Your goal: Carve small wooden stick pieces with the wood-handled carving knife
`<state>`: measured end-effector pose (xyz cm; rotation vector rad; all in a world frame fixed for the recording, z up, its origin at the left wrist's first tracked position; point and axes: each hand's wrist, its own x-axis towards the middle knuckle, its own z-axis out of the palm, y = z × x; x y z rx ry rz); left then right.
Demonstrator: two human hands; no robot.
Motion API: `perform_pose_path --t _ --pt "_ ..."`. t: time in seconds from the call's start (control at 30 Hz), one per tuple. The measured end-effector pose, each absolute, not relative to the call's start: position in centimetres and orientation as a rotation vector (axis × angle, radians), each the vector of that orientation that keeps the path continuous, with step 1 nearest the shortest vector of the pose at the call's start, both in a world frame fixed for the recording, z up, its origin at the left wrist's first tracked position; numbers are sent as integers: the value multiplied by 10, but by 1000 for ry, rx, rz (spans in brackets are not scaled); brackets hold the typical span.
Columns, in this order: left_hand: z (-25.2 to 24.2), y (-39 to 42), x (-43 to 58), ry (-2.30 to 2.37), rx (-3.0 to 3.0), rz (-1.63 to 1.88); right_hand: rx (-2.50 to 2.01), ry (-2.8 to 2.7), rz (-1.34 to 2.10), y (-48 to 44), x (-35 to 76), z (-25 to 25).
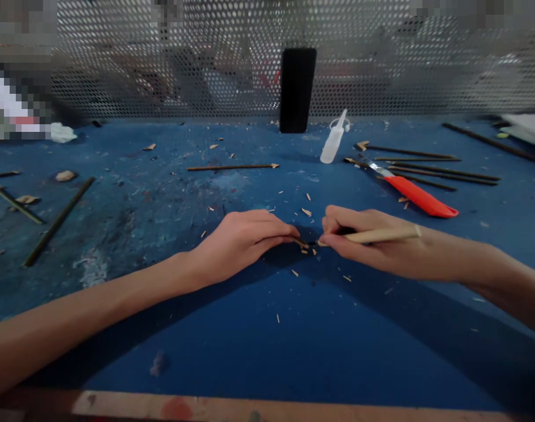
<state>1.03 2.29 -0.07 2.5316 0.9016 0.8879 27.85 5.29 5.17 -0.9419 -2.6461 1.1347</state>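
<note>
Near the middle of the blue table, my left hand point(254, 237) pinches a small brown piece of wood point(299, 241) against the surface; most of it is hidden by the fingers. Opposite it, my right hand point(364, 237) is closed around a carving tool with a pale wooden handle point(384, 234), held like a pen. The tool's tip points left at the small piece, too small to make out clearly. Pale wood shavings point(306, 212) lie scattered around both hands.
A red-handled knife point(421, 196) lies right of my right hand, beside several dark sticks point(447, 171). A white squeeze bottle point(332, 143) and an upright black phone point(298, 91) stand by the perforated metal screen point(206, 70). More sticks point(58, 223) lie left.
</note>
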Motion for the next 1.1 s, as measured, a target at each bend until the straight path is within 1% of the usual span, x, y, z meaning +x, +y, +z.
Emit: perform_pose_path --t 0.23,0.43,0.6,0.93,1.03,1.1 --pt "4 28 10 874 2570 870 -921 -2660 1454 90 276 51" --pt "3 35 5 792 2668 800 -863 -2581 1593 101 277 43" --pt "0 36 5 776 2694 855 -798 -2521 1685 108 277 36" --pt "-3 35 3 730 2663 853 -748 -2576 1845 124 269 42" --pt "-2 35 2 728 2653 847 -757 -2630 1799 121 269 49" --pt "-2 36 2 736 2630 863 -820 -2693 1612 109 271 56"
